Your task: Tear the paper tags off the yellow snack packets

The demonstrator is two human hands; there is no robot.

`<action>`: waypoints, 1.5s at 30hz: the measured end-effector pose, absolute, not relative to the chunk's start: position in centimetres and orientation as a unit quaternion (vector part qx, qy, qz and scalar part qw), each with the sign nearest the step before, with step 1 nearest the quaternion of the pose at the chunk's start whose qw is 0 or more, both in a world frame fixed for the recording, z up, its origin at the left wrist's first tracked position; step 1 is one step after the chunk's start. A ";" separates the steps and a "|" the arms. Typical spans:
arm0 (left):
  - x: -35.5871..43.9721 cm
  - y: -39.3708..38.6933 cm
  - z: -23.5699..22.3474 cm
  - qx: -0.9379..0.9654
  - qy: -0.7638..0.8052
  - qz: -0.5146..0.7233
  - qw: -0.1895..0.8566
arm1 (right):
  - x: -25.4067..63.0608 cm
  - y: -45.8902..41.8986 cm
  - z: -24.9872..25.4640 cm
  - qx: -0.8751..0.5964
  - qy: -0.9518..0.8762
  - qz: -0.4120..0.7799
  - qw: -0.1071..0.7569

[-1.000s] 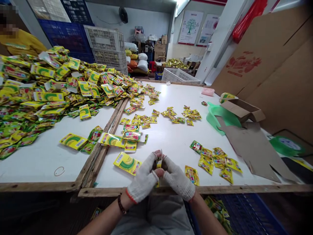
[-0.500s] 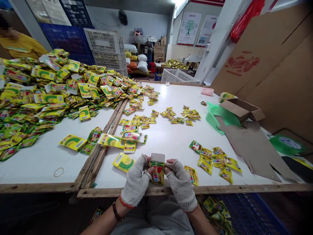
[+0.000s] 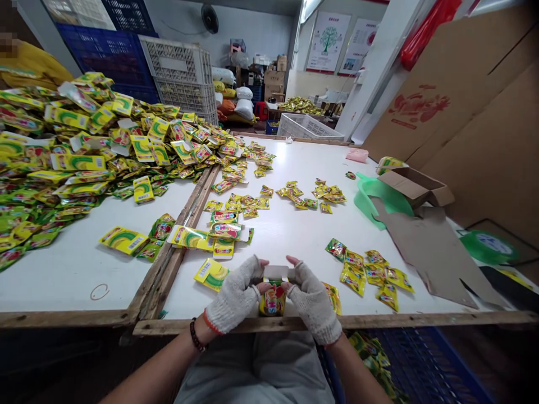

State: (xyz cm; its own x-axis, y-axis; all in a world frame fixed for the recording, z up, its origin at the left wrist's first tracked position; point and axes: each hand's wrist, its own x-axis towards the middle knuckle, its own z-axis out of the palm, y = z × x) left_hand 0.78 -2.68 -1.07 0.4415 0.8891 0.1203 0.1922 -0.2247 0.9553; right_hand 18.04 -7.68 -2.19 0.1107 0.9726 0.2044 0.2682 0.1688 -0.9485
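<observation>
In the head view, the small yellow, green and red printed cardboard box sits at the wooden front rail of the white bench, long axis crossing it, grey flap at the far end. Your white-gloved left hand and right hand look equally near, flanking it, fingers part-curled, thumbs pinching its sides. Beyond the rail, a yellow banana-print carton lies beside your left hand.

Both our forearms reach forward and converge, wrists apart. Our left hand and right hand, in white gloves that leave the fingertips bare, face each other with thumbs pointing inward; a beaded bracelet circles our left wrist, behind the fingers.
</observation>
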 end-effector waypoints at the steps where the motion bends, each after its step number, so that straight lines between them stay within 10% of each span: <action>1: 0.6 -2.6 -1.0 0.720 0.378 0.345 0.469 | 18.1 -7.7 -2.1 -0.545 -0.588 0.330 0.499; 23: -0.8 -1.8 2.0 0.840 0.316 0.218 0.385 | 19.3 -6.7 1.7 -0.527 -0.735 0.254 0.343; 32: -2.1 -3.0 1.3 0.956 0.127 0.234 0.122 | 20.9 -9.5 -0.3 -0.372 -0.879 0.053 0.293; 45: -1.7 -3.4 -0.9 0.910 0.206 0.276 0.230 | 19.9 -9.1 -2.2 -0.450 -0.793 0.155 0.379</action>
